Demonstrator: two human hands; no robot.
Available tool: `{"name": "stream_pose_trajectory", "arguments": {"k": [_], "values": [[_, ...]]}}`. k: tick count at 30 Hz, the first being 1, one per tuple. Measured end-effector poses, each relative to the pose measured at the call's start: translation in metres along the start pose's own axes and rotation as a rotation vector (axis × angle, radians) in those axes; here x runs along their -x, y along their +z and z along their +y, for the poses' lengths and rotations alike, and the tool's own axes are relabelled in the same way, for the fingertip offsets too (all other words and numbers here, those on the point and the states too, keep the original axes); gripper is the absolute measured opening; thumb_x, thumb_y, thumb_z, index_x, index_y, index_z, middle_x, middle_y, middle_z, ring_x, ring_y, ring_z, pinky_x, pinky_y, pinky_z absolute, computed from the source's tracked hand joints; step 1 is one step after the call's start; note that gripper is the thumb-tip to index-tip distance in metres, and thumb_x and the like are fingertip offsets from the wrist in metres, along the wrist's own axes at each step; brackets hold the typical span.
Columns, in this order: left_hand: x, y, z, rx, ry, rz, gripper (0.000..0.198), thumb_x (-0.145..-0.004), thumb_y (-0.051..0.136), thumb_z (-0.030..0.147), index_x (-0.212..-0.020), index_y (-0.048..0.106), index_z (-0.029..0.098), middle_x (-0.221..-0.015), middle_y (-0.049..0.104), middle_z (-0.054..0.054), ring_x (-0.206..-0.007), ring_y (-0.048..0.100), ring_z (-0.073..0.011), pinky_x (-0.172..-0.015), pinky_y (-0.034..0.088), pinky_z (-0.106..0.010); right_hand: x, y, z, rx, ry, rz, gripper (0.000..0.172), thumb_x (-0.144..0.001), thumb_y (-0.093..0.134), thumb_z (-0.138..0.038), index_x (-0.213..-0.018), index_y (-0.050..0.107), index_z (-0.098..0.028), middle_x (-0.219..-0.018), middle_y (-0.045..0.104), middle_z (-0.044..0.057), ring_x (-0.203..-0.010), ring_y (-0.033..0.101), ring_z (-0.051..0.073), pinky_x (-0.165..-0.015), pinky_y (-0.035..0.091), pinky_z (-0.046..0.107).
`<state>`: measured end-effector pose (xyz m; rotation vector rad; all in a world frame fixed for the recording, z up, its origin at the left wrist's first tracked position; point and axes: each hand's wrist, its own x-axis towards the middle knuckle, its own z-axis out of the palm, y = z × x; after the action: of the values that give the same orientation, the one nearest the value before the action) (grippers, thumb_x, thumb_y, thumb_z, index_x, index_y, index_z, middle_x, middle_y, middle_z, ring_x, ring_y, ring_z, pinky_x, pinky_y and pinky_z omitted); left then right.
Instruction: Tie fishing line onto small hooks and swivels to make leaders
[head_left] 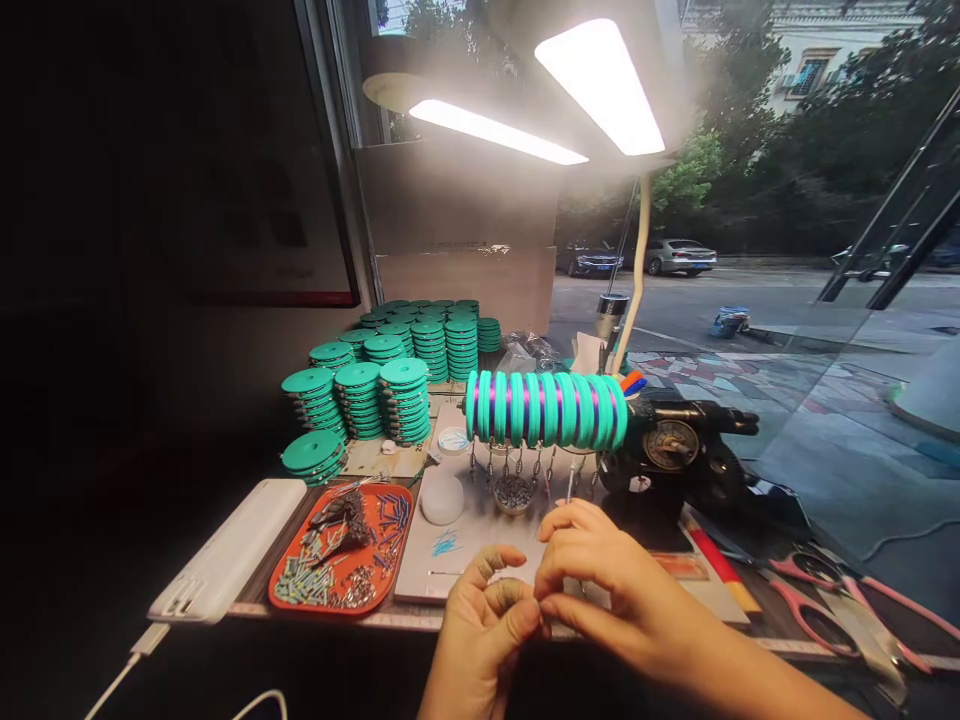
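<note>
Left hand [484, 630] meets right hand [607, 570], both grips pinched together, contents too small to tell! Green spools [546, 410] sit beyond, far side; stray knuckles could snag dangling metal clips [537, 465].

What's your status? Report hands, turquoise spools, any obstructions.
Left hand, right hand: fingers meeting, anything held too small to tell. Turquoise round spools: in a row beyond hands, silvery metal pieces dangling below. Orange rectangular plastic tray: left, apart from hands.
</note>
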<state>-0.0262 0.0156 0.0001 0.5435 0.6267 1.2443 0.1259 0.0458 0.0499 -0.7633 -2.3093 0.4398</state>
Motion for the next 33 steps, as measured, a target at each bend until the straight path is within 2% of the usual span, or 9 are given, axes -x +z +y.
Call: {"name": "stream_pose_trajectory", "arguments": {"k": [2, 5, 9, 13, 20, 23, 28, 31, 33], "values": [[0.001, -0.002, 0.003, -0.041, -0.039, -0.046, 0.037, -0.057, 0.080, 0.021, -0.088, 0.062, 0.017, -0.063, 0.061, 0.002, -0.054, 0.055, -0.0061, -0.058, 0.040, -0.017, 0.000, -0.001, -0.001, -0.015, 0.002, -0.018, 0.012, -0.079, 0.056, -0.009, -0.072, 0.056, -0.019, -0.073, 0.056, 0.001, -0.080, 0.050, 0.016, -0.076, 0.043, 0.032], [0.003, -0.005, 0.012, -0.231, -0.098, -0.118, 0.033, -0.061, 0.077, 0.030, -0.088, 0.067, 0.015, -0.077, 0.061, -0.002, -0.062, 0.052, -0.0076, -0.062, 0.040, -0.019, 0.001, -0.001, 0.000, -0.035, 0.006, -0.025, 0.012, -0.080, 0.053, -0.008, -0.075, 0.054, -0.018, -0.075, 0.054, 0.001, -0.079, 0.049, 0.016, -0.074, 0.042, 0.032], [0.005, -0.001, 0.023, -0.533, -0.024, -0.165, 0.024, -0.072, 0.066, 0.038, -0.079, 0.067, 0.015, -0.071, 0.054, 0.000, -0.064, 0.048, -0.0114, -0.065, 0.038, -0.024, 0.002, -0.001, 0.002, -0.034, -0.039, -0.038, 0.011, -0.082, 0.049, -0.008, -0.078, 0.053, -0.017, -0.076, 0.054, 0.001, -0.079, 0.048, 0.016, -0.082, 0.038, 0.037], [0.003, 0.004, 0.023, -0.637, 0.023, -0.203, 0.027, -0.075, 0.061, 0.040, -0.067, 0.061, 0.014, -0.063, 0.050, 0.002, -0.061, 0.043, -0.0117, -0.060, 0.034, -0.023, 0.002, 0.000, 0.003, -0.015, -0.056, -0.034, 0.012, -0.082, 0.048, -0.007, -0.077, 0.051, -0.017, -0.076, 0.053, 0.001, -0.080, 0.048, 0.016, -0.087, 0.034, 0.038], [-0.003, -0.007, 0.006, -0.476, -0.114, -0.114, 0.031, -0.068, 0.069, 0.042, -0.064, 0.057, 0.013, -0.054, 0.048, 0.003, -0.049, 0.033, -0.0064, -0.049, 0.023, -0.019, 0.006, -0.001, 0.005, -0.031, 0.006, -0.076, 0.012, -0.083, 0.047, -0.009, -0.076, 0.049, -0.018, -0.077, 0.051, 0.001, -0.082, 0.048, 0.016, -0.092, 0.031, 0.039], [-0.002, -0.009, 0.000, -0.329, -0.177, -0.066, 0.031, -0.061, 0.075, 0.039, -0.066, 0.060, 0.012, -0.054, 0.052, 0.002, -0.050, 0.039, -0.0065, -0.050, 0.026, -0.018, 0.005, -0.002, 0.005, -0.033, 0.025, -0.115, 0.011, -0.083, 0.048, -0.009, -0.075, 0.049, -0.018, -0.078, 0.052, 0.002, -0.084, 0.048, 0.016, -0.095, 0.029, 0.041], [0.000, -0.010, -0.007, -0.217, -0.217, -0.054, 0.027, -0.059, 0.077, 0.033, -0.066, 0.064, 0.011, -0.054, 0.053, 0.001, -0.050, 0.042, -0.0064, -0.052, 0.031, -0.018, 0.005, -0.003, 0.004, 0.005, 0.002, -0.134, 0.012, -0.082, 0.048, -0.009, -0.076, 0.050, -0.019, -0.076, 0.055, 0.001, -0.087, 0.049, 0.017, -0.098, 0.027, 0.041], [0.003, -0.007, -0.008, -0.144, -0.206, -0.022, 0.023, -0.057, 0.079, 0.030, -0.062, 0.064, 0.012, -0.056, 0.052, 0.002, -0.050, 0.043, -0.0058, -0.054, 0.036, -0.018, 0.015, -0.001, 0.004, 0.077, -0.029, -0.025, 0.015, -0.081, 0.048, -0.009, -0.089, 0.053, -0.021, -0.089, 0.060, 0.002, -0.100, 0.048, 0.019, -0.103, 0.021, 0.043], [0.006, -0.003, -0.008, -0.085, -0.225, -0.005, 0.022, -0.057, 0.080, 0.027, -0.059, 0.064, 0.012, -0.055, 0.050, 0.003, -0.050, 0.044, -0.0050, -0.055, 0.038, -0.018, 0.025, 0.002, 0.003, 0.055, 0.023, 0.114, 0.020, -0.081, 0.049, -0.012, -0.098, 0.054, -0.021, -0.100, 0.060, 0.005, -0.104, 0.048, 0.020, -0.097, 0.030, 0.039]]}}
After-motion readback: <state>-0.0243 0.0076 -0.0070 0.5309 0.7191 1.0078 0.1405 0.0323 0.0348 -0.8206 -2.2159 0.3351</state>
